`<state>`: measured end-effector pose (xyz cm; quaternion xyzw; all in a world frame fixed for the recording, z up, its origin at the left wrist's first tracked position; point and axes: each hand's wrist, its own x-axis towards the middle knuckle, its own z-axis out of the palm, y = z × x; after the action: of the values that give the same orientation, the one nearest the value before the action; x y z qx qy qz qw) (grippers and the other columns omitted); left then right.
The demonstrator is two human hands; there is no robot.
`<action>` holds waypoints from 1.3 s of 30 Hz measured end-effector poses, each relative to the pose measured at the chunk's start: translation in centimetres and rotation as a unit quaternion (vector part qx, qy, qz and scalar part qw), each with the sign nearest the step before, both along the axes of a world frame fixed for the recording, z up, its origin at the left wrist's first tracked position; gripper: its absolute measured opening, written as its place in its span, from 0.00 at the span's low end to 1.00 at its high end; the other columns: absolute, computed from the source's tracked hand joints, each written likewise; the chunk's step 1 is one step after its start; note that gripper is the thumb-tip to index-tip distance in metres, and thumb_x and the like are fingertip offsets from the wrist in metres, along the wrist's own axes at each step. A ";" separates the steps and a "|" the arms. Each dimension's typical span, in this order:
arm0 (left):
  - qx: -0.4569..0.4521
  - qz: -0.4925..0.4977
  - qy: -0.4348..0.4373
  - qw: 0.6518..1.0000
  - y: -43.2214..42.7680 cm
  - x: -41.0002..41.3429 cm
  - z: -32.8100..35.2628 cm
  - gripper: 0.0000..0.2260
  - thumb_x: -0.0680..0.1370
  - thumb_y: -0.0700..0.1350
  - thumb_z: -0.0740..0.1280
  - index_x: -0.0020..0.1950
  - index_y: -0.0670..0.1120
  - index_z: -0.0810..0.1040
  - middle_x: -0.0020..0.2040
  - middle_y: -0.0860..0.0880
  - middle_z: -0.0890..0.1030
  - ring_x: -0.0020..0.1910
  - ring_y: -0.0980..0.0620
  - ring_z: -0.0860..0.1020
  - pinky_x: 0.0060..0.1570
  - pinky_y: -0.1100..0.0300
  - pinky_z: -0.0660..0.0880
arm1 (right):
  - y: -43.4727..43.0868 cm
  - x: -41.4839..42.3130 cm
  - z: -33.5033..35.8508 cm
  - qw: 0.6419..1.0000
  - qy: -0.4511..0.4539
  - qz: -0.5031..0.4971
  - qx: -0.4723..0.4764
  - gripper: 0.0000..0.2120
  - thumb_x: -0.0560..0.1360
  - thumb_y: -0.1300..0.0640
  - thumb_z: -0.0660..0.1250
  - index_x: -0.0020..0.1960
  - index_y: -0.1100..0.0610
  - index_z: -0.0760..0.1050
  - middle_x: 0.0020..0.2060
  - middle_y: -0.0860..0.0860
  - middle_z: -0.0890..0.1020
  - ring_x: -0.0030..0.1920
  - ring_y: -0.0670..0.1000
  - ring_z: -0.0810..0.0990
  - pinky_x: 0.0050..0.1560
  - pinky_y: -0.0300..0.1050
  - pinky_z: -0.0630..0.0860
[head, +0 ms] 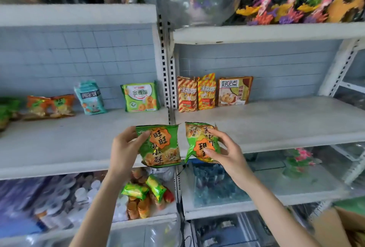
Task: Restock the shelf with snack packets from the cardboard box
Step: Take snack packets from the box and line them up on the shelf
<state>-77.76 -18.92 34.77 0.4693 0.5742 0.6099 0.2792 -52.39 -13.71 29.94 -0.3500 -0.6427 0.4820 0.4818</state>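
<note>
L hand (122, 146) holds green/orange pkt (162, 148), R hand (229, 153) a crumpled twin pkt (192, 138).

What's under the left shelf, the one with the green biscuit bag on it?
Small green packets and orange ones lie on the lower shelf, beside blurred white-capped bottles. The left forearm and its held packet hide the rest.

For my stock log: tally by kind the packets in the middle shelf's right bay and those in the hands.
Striped red-and-yellow packets: 2
Brown packet: 1
Green packets, one in the left hand, one in the right hand: 2
Total: 5
</note>
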 end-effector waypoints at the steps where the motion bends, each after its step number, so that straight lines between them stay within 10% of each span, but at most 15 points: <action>1: -0.002 0.015 0.002 1.000 -0.7 -1.4 0.0 0.13 0.75 0.42 0.70 0.46 0.31 0.74 0.42 0.32 0.80 0.38 0.47 0.78 0.43 0.35 0.76 | -0.1 -1.4 0.0 1.000 0.000 0.012 0.002 0.22 0.72 0.59 0.73 0.62 0.43 0.73 0.61 0.39 0.77 0.58 0.40 0.78 0.57 0.41 0.77; 5: -0.006 0.067 0.001 0.998 -2.5 -5.7 -0.2 0.04 0.76 0.41 0.69 0.43 0.41 0.79 0.40 0.42 0.83 0.38 0.47 0.81 0.42 0.40 0.79 | -0.2 -5.5 -0.1 0.999 0.006 0.053 0.007 0.23 0.73 0.62 0.71 0.63 0.45 0.72 0.58 0.34 0.74 0.53 0.30 0.76 0.46 0.25 0.73; 28: 0.002 0.260 0.000 0.965 -1.6 -21.3 -1.5 0.14 0.75 0.44 0.70 0.44 0.33 0.74 0.40 0.37 0.82 0.38 0.43 0.81 0.43 0.33 0.76 | 9.7 -25.1 0.3 0.968 -0.018 0.248 -0.012 0.32 0.71 0.70 0.71 0.66 0.42 0.69 0.63 0.40 0.71 0.53 0.40 0.79 0.45 0.35 0.77; 34: 0.010 0.308 -0.010 0.951 -6.3 -27.2 -2.0 0.15 0.74 0.46 0.71 0.40 0.35 0.72 0.34 0.44 0.81 0.34 0.47 0.76 0.35 0.47 0.73 | 7.8 -32.4 0.9 0.961 -0.005 0.274 -0.036 0.32 0.71 0.70 0.70 0.64 0.39 0.69 0.61 0.40 0.71 0.56 0.48 0.79 0.44 0.39 0.79; 39: 0.008 0.315 -0.002 0.949 -11.4 -33.7 -1.9 0.19 0.74 0.46 0.71 0.42 0.31 0.70 0.39 0.30 0.77 0.35 0.47 0.73 0.37 0.48 0.71 | 3.6 -39.3 0.8 0.959 -0.004 0.282 -0.036 0.30 0.71 0.68 0.71 0.63 0.39 0.69 0.60 0.38 0.70 0.55 0.46 0.79 0.44 0.39 0.79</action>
<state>-111.45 -30.30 32.85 0.2652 0.6876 0.6723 0.0700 -91.69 -10.08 30.77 -0.1737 -0.6995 0.6196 0.3109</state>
